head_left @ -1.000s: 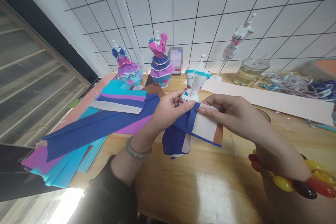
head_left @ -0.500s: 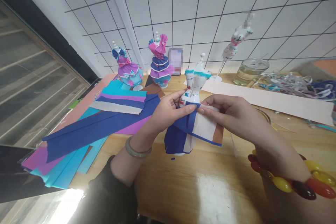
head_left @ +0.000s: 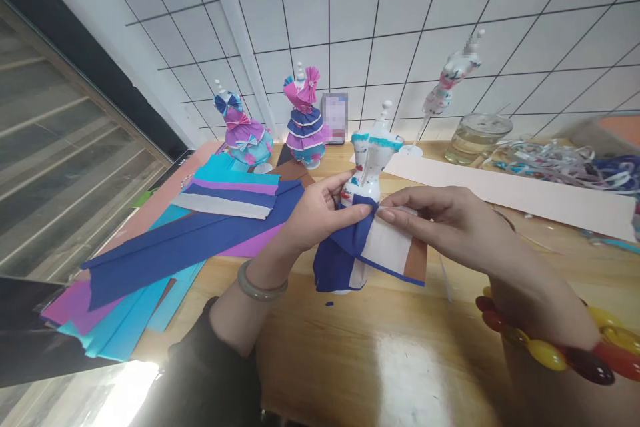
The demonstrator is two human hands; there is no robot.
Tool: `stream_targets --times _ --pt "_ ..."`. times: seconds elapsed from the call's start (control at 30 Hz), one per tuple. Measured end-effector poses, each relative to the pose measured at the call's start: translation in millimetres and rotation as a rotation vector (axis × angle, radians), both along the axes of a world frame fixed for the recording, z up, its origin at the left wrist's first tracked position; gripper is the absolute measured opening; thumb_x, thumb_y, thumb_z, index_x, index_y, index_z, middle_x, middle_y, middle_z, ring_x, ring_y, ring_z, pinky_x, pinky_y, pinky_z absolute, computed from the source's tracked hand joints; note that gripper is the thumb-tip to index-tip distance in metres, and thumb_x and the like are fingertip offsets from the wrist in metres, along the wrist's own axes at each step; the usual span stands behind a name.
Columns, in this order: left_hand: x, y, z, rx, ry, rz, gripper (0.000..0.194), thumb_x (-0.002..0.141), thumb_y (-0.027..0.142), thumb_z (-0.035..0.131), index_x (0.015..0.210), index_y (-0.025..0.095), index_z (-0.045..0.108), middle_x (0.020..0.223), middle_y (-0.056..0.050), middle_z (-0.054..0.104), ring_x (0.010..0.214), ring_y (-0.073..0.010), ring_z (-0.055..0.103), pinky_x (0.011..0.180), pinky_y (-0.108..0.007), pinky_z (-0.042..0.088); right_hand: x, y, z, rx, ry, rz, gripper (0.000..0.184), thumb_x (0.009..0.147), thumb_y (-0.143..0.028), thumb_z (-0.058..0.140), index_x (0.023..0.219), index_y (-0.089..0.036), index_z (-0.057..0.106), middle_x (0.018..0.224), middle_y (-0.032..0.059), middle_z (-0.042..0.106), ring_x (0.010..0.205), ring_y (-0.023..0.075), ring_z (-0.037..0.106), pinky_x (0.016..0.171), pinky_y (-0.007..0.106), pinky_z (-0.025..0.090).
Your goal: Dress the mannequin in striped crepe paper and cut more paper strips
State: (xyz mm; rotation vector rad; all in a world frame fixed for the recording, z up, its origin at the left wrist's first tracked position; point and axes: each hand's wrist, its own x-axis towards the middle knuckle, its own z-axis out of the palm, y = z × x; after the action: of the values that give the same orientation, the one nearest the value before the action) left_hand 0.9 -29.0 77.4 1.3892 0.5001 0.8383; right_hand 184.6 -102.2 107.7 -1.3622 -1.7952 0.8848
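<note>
A small white mannequin [head_left: 376,163] with a turquoise-trimmed bodice stands upright on the table. Blue, white and brown crepe-paper skirt panels [head_left: 385,247] wrap its lower part, with a free end flaring to the right. My left hand [head_left: 330,207] closes around the waist, its thumb pressing the top edge of the blue paper against the figure. My right hand [head_left: 430,217] pinches the top edge of the white part between thumb and fingers, just right of my left thumb. The mannequin's back and some left fingers are hidden.
Crepe-paper strips [head_left: 200,233] lie in layers at left. Two dressed mannequins [head_left: 305,123] and a phone [head_left: 335,118] stand by the tiled wall. Another mannequin [head_left: 445,83], a glass jar [head_left: 479,138], a pale paper strip [head_left: 515,193] and tangled ribbons [head_left: 545,163] are at right.
My right hand has shifted slightly right and down, drawing the free end of the paper a little outward. My left hand keeps its hold at the waist.
</note>
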Motion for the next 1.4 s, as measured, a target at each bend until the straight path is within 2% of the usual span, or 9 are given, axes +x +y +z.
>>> stream_targets --times 0.23,0.43,0.77,0.9,1.13,1.4 --pt "0 1 -1.6 -0.002 -0.012 -0.012 0.060 0.067 0.023 0.074 0.123 0.015 0.054 0.120 -0.011 0.061 0.108 -0.0239 0.057 0.089 -0.032 0.047 -1 2 -9.0 -0.067 0.134 -0.050 0.022 0.076 -0.041 0.065 0.087 -0.022 0.067 0.072 0.0003 0.064 0.062 0.0119 0.054 0.053 0.022 0.043" --pt "0 0 -1.1 -0.003 -0.006 -0.016 0.060 0.067 0.021 0.074 0.122 0.013 0.054 0.120 -0.012 0.060 0.109 -0.0242 0.057 0.091 -0.033 0.046 -4 3 -8.7 -0.076 0.183 -0.068 0.022 0.075 -0.041 0.066 0.083 -0.021 0.063 0.060 -0.0030 0.055 0.053 0.0090 0.046 0.046 0.020 0.036" --pt "0 1 0.1 0.012 -0.004 -0.019 0.059 0.068 0.019 0.074 0.123 0.013 0.054 0.121 -0.012 0.059 0.110 -0.0243 0.056 0.090 -0.033 0.047 -4 1 -3.3 -0.015 0.088 -0.078 0.022 0.077 -0.043 0.064 0.082 -0.021 0.069 0.067 -0.0010 0.061 0.058 0.0095 0.051 0.049 0.021 0.039" --pt "0 0 0.4 0.014 -0.002 -0.017 0.060 0.067 0.019 0.074 0.123 0.012 0.053 0.123 -0.014 0.059 0.111 -0.0254 0.056 0.092 -0.035 0.046 -3 1 -4.1 -0.044 0.120 -0.077 0.018 0.077 -0.039 0.065 0.083 -0.022 0.068 0.069 -0.0010 0.062 0.060 0.0096 0.051 0.052 0.021 0.040" --pt "-1 0 0.1 0.009 0.009 -0.031 0.062 0.067 0.022 0.075 0.125 0.015 0.053 0.121 -0.012 0.059 0.114 -0.0269 0.054 0.095 -0.037 0.045 -2 4 -11.1 -0.065 0.167 -0.097 0.020 0.076 -0.040 0.066 0.083 -0.023 0.060 0.058 -0.0033 0.053 0.051 0.0085 0.042 0.044 0.022 0.031" --pt "-1 -1 1.9 -0.012 0.014 -0.041 0.061 0.067 0.022 0.075 0.123 0.013 0.053 0.114 -0.012 0.062 0.105 -0.0232 0.057 0.089 -0.034 0.046 -1 2 -9.1 -0.091 0.177 -0.104 0.023 0.075 -0.042 0.067 0.083 -0.022 0.059 0.058 -0.0034 0.051 0.052 0.0093 0.041 0.044 0.023 0.031"
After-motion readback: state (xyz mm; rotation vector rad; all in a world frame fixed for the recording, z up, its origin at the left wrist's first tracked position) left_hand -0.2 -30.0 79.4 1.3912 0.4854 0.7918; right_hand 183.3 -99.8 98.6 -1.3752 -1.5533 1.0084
